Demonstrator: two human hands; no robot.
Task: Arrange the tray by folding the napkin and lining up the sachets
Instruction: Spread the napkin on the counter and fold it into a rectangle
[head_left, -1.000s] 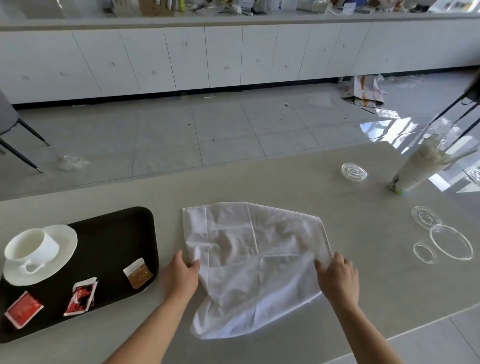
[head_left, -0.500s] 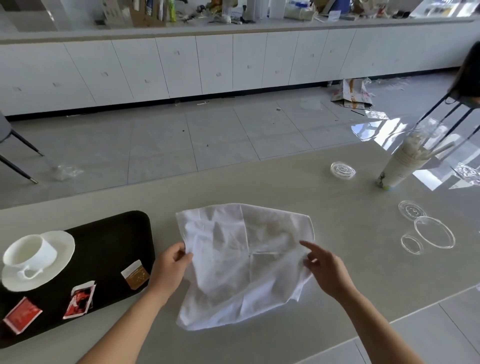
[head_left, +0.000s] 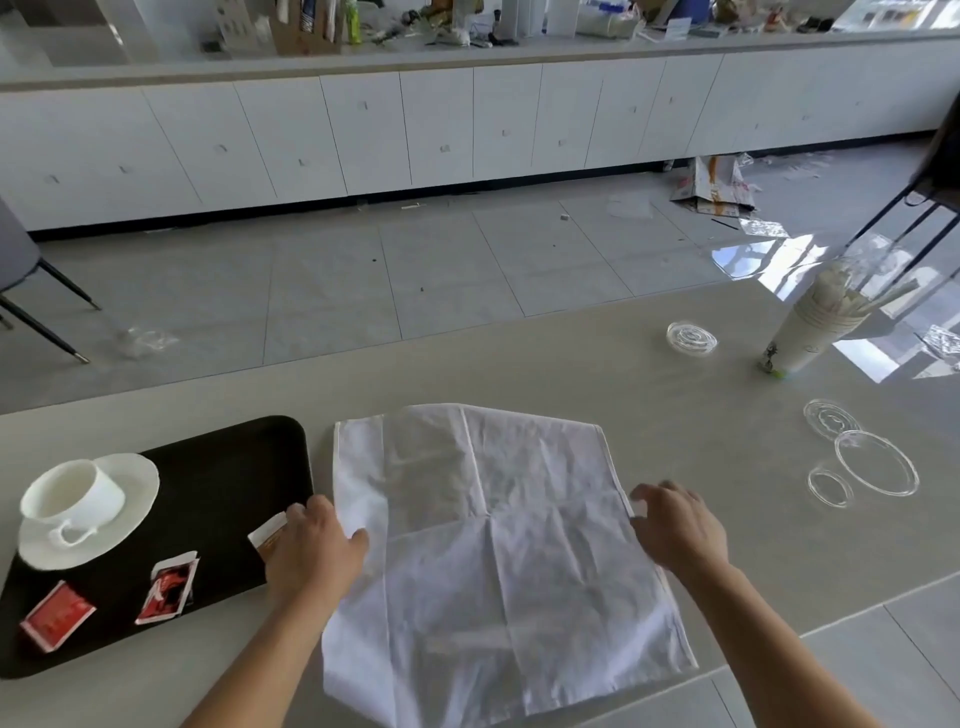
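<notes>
A white cloth napkin (head_left: 493, 551) lies spread open and creased on the beige table, its near corners reaching the table's front edge. My left hand (head_left: 317, 556) grips the napkin's left edge with the thumb on top of the cloth. My right hand (head_left: 678, 530) holds its right edge, fingers curled over the hem. Left of the napkin sits a black tray (head_left: 228, 467) holding a white cup on a saucer (head_left: 78, 504). On the tray lie a red sachet (head_left: 57, 616), a red-and-white sachet (head_left: 169, 587), and a brown-and-white sachet (head_left: 266, 535) partly hidden behind my left hand.
A leaning stack of paper cups (head_left: 810, 332) stands at the far right of the table. Clear plastic lids (head_left: 691, 338) (head_left: 875, 462) lie scattered near it. The table's front edge (head_left: 831, 623) runs close under my right forearm. A chair (head_left: 21, 270) stands on the floor at the left.
The napkin has gone from bunched and lifted to stretched flat and wider. My left hand moved left toward the tray edge; my right hand moved right to the napkin's right edge.
</notes>
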